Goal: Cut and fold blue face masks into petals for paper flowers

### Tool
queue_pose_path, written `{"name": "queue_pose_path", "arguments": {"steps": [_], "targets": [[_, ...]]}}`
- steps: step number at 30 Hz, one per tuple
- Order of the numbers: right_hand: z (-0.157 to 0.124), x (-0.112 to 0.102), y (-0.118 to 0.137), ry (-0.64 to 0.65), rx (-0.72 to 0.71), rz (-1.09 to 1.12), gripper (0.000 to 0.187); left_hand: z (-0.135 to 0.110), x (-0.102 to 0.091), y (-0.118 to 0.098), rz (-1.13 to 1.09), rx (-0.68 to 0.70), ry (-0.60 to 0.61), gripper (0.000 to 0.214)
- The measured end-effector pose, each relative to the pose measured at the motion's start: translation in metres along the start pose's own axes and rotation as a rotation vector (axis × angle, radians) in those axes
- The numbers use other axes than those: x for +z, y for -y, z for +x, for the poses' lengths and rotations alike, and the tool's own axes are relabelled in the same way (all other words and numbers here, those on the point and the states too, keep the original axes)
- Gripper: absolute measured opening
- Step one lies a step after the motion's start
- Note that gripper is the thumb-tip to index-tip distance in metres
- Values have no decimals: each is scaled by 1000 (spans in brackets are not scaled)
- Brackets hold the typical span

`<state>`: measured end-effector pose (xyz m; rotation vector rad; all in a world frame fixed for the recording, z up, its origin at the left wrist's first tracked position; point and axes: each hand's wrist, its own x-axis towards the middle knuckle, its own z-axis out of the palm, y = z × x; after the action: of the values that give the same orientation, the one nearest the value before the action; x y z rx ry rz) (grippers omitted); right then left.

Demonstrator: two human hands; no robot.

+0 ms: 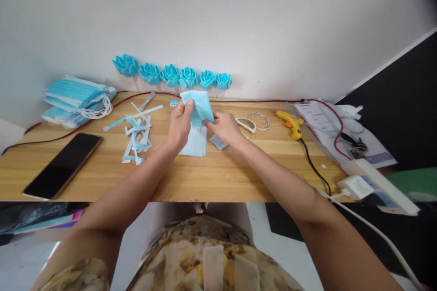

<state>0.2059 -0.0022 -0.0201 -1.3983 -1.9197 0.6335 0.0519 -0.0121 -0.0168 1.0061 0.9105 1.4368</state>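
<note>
"Where's the light-blue, thin rectangular fabric piece?"

"Raised over the light-brown wooden tabletop; the left hand pinches its left edge, thumb in front; the right hand grasps its lower right corner."

"Call it the clock's centre; what's around?"

"A paler blue, flat fabric sheet at six; turquoise layered-petal flowers from ten to one; a yellow plastic glue gun at three; blue-and-white cut strips near eight; farther out that way, a black glossy phone."
</note>
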Motion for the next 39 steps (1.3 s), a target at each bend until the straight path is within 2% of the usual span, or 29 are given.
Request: {"name": "queue_pose_path", "arguments": {"steps": [2, 4, 11, 15, 18, 20, 22, 26, 28, 34, 39], "targets": [[-6, 9, 5, 22, 14, -52, 16, -1, -2, 1, 82, 153, -90, 36], [-14, 17, 9, 67, 29, -42, 16, -1, -3, 1, 179, 236, -138, 36], [-30, 26, 15, 139, 37, -14, 25, -1, -3, 2, 361, 301, -151, 32], [-31, 21, 9, 229, 64, 160, 25, 0, -2, 4, 371, 279, -145, 28], [-27, 14, 4, 221, 17, 451, 35, 1, -2, 9, 335, 239, -91, 29], [-22, 9, 2, 140, -1, 620, 41, 0, -1, 13, 300, 191, -31, 29], [-17, 4, -1, 34, 16, 692, 41, -1, 0, 17, 301, 159, 8, 29], [-10, -2, -9, -114, 75, 671, 33, -6, 4, 18, 349, 159, 86, 29], [-9, -4, -13, -164, 63, 633, 30, -8, 7, 17, 304, 129, 127, 26], [-11, -8, -12, -223, -42, 543, 27, -9, 11, 15, 50, -118, 161, 40], [-14, -9, -10, -234, -88, 509, 26, -8, 12, 14, -76, -263, 195, 48]]}}
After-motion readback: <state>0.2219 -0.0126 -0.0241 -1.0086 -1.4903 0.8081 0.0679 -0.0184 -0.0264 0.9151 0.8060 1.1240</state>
